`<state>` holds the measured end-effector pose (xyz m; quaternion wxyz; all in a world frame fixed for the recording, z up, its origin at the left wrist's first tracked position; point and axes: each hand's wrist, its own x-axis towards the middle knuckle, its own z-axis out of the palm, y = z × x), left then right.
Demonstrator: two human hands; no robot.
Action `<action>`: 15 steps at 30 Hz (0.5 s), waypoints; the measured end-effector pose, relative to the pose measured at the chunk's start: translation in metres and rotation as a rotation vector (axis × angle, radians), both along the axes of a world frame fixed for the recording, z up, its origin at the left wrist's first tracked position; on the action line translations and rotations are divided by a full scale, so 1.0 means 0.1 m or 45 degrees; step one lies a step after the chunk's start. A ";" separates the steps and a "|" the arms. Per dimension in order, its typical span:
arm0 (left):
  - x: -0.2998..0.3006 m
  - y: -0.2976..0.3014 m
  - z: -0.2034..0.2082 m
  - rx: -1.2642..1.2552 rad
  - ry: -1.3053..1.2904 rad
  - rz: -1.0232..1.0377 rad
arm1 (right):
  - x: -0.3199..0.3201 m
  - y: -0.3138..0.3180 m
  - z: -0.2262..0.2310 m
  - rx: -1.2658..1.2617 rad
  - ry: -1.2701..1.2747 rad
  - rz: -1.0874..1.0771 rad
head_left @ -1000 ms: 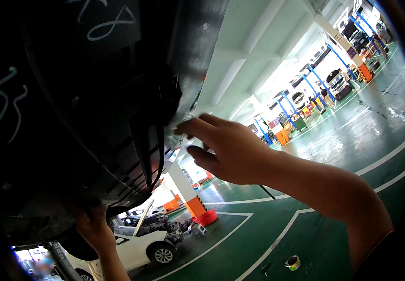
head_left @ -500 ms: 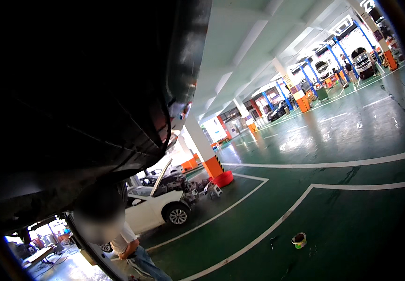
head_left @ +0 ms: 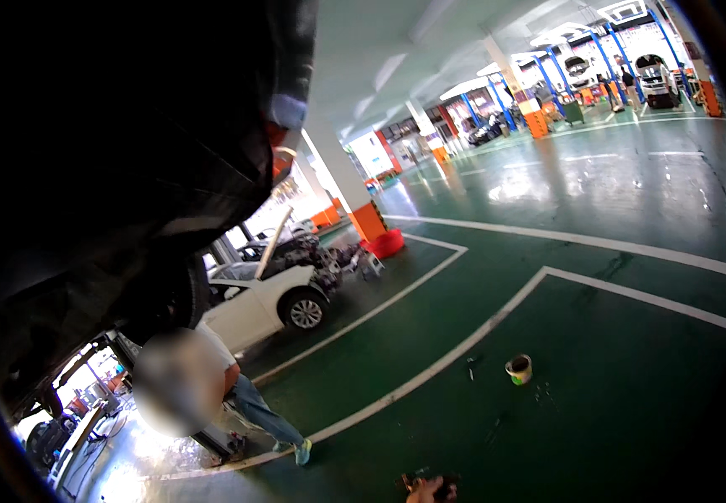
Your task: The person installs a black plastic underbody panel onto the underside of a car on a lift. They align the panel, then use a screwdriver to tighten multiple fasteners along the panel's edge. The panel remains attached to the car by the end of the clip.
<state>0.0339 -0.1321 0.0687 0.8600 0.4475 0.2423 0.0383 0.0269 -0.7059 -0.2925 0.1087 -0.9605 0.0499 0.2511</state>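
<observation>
Only the top of my right hand (head_left: 427, 488) shows, at the lower edge right of the middle. Its fingers appear curled round a dark thing, too small and dim to name. Below and beside it lies the green floor (head_left: 413, 427). My left hand is out of view. The dark underside of a raised car (head_left: 128, 159) fills the upper left, with one of its wheels (head_left: 182, 293) hanging down. Ahead of my right hand stands an open can (head_left: 520, 370) with a pale side and green markings, next to a small thin item (head_left: 471, 369) on the floor.
A co-worker in jeans (head_left: 266, 411) stands at the lower left near a lift post (head_left: 212, 440). Beyond are a white car (head_left: 254, 310) with its front stripped, an orange-based pillar (head_left: 369, 220) and a red tub (head_left: 385, 244). Blue lifts (head_left: 504, 102) stand far off.
My view has tipped downward, so the car, pillar and can sit higher in the picture. My right hand has come in at the lower edge. More of the co-worker's legs shows.
</observation>
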 end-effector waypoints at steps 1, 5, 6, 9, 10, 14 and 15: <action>0.12 -0.01 0.23 -0.214 -0.011 0.023 | 0.48 -0.26 -0.10 -0.074 -0.184 0.153; 0.31 0.02 0.72 -0.201 -0.269 0.009 | 1.27 1.30 1.65 0.699 -0.409 -0.346; 0.29 -0.03 0.84 -0.239 -0.339 -0.024 | 1.22 1.35 1.96 0.981 -0.433 -0.391; 0.10 -0.14 1.12 -0.353 -0.432 -0.076 | 1.13 1.44 2.36 1.747 0.086 -0.989; 0.09 -0.16 1.20 -0.384 -0.475 -0.101 | 1.13 1.45 2.40 1.763 0.155 -1.042; -0.14 -0.18 1.12 -0.632 -0.463 -0.171 | 0.53 1.44 2.09 1.958 0.475 -1.298; -0.16 -0.18 1.10 -0.643 -0.467 -0.184 | 0.39 1.48 2.03 1.997 0.525 -1.385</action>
